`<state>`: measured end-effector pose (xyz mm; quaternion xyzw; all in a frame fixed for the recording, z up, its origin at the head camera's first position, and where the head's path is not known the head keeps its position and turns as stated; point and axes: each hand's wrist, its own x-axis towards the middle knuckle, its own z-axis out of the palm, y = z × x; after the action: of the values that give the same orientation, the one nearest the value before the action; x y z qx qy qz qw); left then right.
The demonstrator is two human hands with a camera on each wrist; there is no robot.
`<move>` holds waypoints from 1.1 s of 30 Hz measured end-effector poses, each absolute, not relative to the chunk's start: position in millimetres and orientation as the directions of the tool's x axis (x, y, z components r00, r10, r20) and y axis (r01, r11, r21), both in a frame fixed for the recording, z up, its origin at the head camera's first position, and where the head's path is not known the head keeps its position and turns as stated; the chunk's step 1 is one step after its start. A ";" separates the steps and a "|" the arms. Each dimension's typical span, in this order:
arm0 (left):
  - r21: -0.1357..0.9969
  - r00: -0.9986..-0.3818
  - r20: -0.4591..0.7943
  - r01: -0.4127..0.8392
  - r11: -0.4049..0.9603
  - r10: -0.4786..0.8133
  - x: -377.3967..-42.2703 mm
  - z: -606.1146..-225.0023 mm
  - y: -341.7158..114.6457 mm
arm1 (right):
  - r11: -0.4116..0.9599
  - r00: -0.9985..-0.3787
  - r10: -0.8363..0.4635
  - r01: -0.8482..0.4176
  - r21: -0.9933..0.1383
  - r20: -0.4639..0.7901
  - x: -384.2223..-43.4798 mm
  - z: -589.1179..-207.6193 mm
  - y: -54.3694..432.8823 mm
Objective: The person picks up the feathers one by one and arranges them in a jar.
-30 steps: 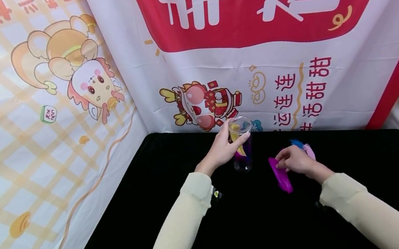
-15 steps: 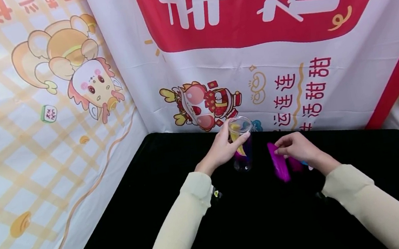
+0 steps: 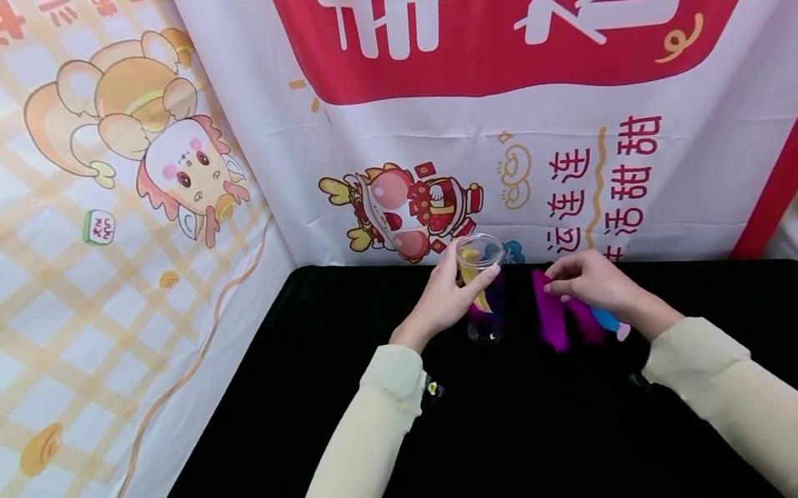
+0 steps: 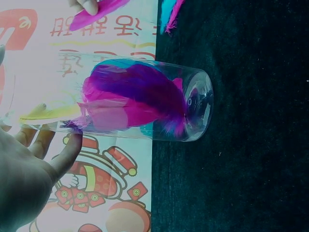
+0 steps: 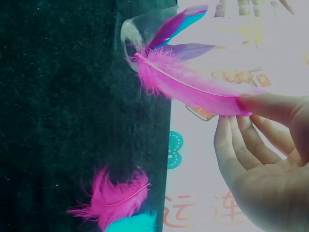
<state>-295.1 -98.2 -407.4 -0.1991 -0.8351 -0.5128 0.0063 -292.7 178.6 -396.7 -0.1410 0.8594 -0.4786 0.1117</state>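
Observation:
In the head view my left hand (image 3: 445,289) grips a clear jar (image 3: 486,334), thumb across its near side. The jar stands upright with its mouth uncovered. Purple, pink and blue feathers (image 4: 135,92) fill its lower part, and a yellow feather (image 4: 53,114) lies nearer the mouth. To the right of the jar, my right hand (image 3: 595,284) pinches a magenta feather (image 5: 193,92) by its tip between thumb and fingers. The feather hangs downward, its fluffy quill end lowest, apart from the jar. Below the right hand is another magenta feather (image 5: 118,195) beside a blue feather (image 5: 133,223).
The black-covered table (image 3: 531,450) extends toward me. A white cloth backdrop (image 3: 283,172) with red printing hangs along its far edge, close behind the jar. On the left is a checked cloth wall (image 3: 14,316). A small pink tip (image 3: 623,331) shows beside the blue feather.
My right hand has moved up and away from me with the magenta feather, uncovering more of the loose feathers beneath. The left hand and jar stay in place.

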 end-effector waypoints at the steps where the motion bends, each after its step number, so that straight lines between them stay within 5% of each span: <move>1: 0.854 -0.921 0.214 0.338 0.396 0.324 -295.1 -407.4 -98.3 | 0.502 -0.937 -0.345 -0.132 -0.855 -0.059 -293.2 -395.5 178.4; 33: 0.859 -0.923 0.212 0.333 0.390 0.321 -296.0 -407.6 -98.3 | 0.501 -0.952 -0.304 -0.187 -0.845 0.031 -297.3 -355.0 161.1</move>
<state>-296.0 -98.3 -407.6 -0.1959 -0.8337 -0.5162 0.0057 -297.3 161.1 -355.0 -0.1423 0.8641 -0.4789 0.0611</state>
